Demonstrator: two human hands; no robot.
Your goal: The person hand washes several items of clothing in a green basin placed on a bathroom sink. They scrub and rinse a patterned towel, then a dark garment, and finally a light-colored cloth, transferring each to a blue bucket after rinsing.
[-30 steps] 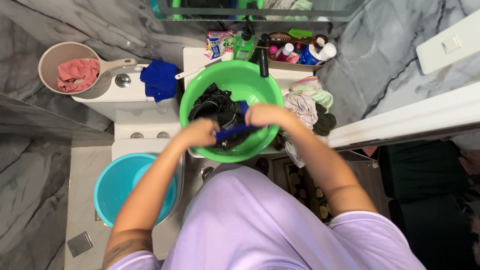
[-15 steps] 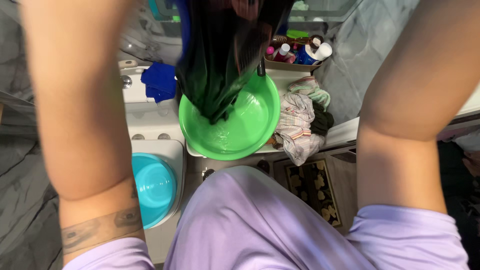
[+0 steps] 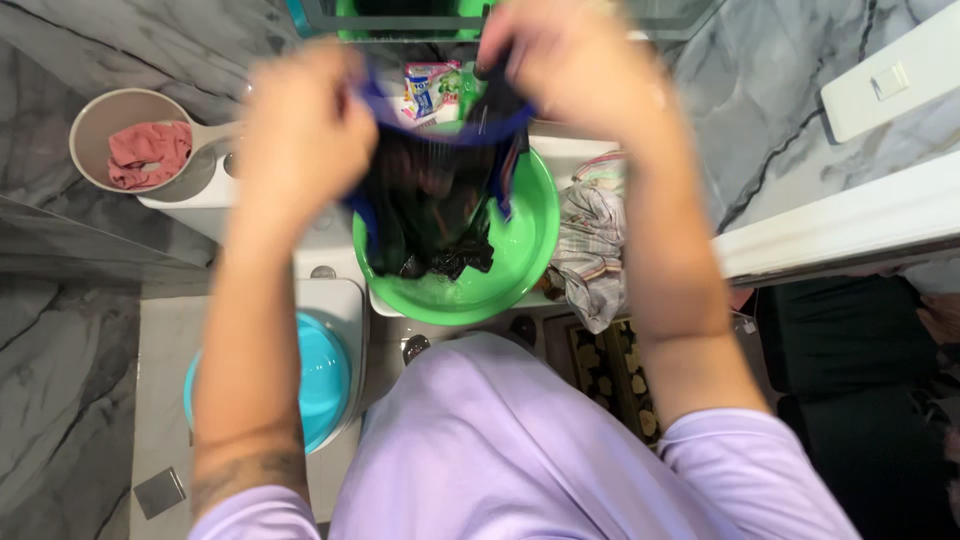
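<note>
My left hand [image 3: 300, 130] and my right hand [image 3: 565, 65] both grip the blue waistband of a wet black garment [image 3: 435, 205], held up over a green basin [image 3: 525, 250] on the counter. The garment hangs down between my hands and its lower end rests inside the basin. Both hands are blurred by motion.
A beige scoop [image 3: 95, 120] with a pink cloth [image 3: 148, 153] sits on the white toilet tank [image 3: 190, 195]. A teal basin [image 3: 325, 380] lies on the toilet seat. A heap of striped clothes [image 3: 592, 235] lies right of the green basin. Soap packets [image 3: 428, 85] stand behind it.
The garment was down in the basin, then lifted high toward the camera, and now hangs lower with its end back in the basin. My hands have dropped from close to the camera.
</note>
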